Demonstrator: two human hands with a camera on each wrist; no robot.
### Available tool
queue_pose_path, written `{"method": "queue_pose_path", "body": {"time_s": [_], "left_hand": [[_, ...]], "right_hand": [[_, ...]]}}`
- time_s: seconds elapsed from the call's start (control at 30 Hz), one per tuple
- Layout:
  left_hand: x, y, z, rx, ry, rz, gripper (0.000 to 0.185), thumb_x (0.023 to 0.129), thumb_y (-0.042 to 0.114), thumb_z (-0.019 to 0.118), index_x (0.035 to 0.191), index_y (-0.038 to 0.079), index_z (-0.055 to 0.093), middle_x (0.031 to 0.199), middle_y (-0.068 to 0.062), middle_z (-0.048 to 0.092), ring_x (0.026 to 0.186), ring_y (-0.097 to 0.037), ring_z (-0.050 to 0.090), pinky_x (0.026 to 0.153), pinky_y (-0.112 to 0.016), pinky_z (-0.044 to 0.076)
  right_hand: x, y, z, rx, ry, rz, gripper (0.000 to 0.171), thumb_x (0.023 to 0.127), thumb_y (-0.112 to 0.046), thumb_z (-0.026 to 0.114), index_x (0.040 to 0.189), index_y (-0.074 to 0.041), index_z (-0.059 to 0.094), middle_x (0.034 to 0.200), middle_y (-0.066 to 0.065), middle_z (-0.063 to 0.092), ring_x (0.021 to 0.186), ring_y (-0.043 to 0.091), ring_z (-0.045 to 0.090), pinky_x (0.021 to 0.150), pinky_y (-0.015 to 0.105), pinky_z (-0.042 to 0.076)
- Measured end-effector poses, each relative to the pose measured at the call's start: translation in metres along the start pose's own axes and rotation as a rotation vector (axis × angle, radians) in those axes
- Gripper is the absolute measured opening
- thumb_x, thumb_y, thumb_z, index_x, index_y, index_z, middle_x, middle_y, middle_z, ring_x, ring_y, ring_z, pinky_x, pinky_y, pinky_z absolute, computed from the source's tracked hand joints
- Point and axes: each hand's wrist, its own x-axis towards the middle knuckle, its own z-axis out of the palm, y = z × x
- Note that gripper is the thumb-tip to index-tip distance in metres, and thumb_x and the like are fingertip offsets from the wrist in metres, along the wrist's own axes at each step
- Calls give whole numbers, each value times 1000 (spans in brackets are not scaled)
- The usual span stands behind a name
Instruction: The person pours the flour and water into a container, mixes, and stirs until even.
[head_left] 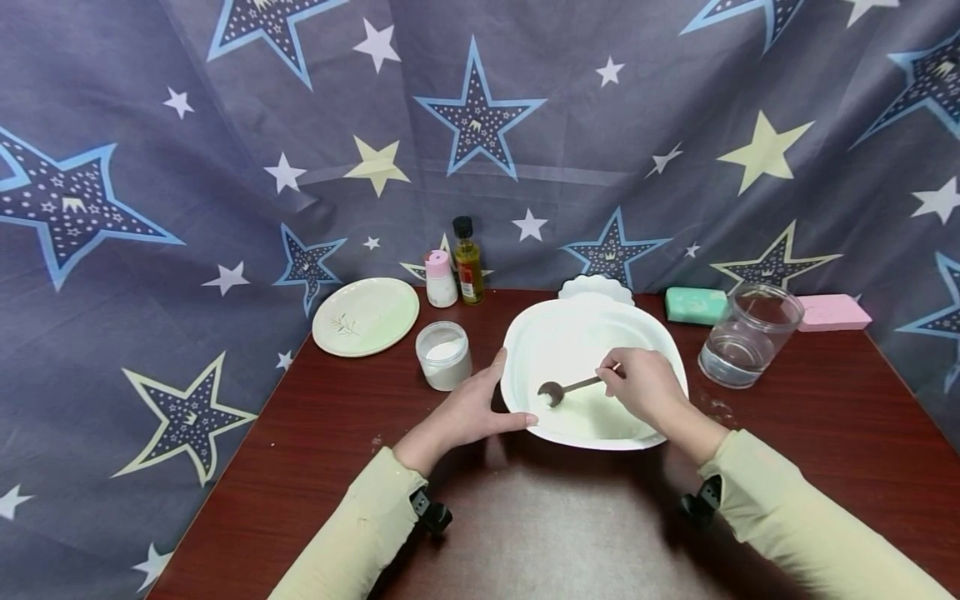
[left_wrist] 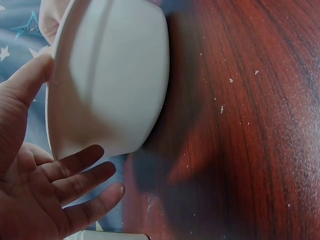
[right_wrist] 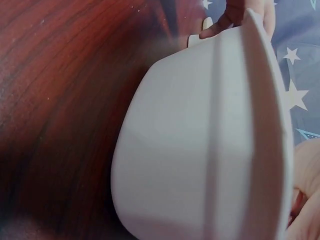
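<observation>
A white oval basin [head_left: 592, 437] with pale powder at its bottom stands on the table in the head view. My right hand [head_left: 647, 385] pinches the handle of a dark brown spoon [head_left: 576, 387], whose bowl carries some white powder inside the basin. At the basin's left end my left hand [head_left: 468, 408] rests on the rim, thumb across the near edge. In the left wrist view its fingers [left_wrist: 82, 182] are spread, fairly straight, beside the outer wall. The right wrist view shows mostly the basin's outer wall [right_wrist: 175, 130]; the spoon is hidden there.
Left of the basin are a jar of white powder [head_left: 444, 367], a plate [head_left: 365, 321], a pink-capped shaker [head_left: 441, 283] and an oil bottle [head_left: 469, 271]. Behind it shows a scalloped white dish [head_left: 596, 287]. At right stand a water jug [head_left: 738, 350], a green block [head_left: 692, 307] and a pink block [head_left: 834, 312].
</observation>
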Motion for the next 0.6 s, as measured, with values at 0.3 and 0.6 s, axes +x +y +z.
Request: {"method": "queue_pose_path", "body": {"time_s": [0.3, 0.6], "left_hand": [[1, -1, 0, -10, -8, -9, 114, 78, 55, 76, 157, 8, 9, 157, -13, 27, 139, -22, 34, 109, -39, 33], [1, -1, 0, -22, -21, -25, 115, 77, 57, 76, 157, 10, 8, 158, -10, 26, 139, -20, 34, 109, -38, 34]], "right_hand": [[7, 11, -2, -94, 100, 33, 13, 92, -14, 64, 83, -7, 71, 57, -6, 63, 56, 18, 58, 55, 36, 42], [6, 22, -14, -183, 159, 33, 11, 90, -13, 66, 86, -6, 72, 65, 3, 66, 63, 32, 61, 58, 45, 44]]}}
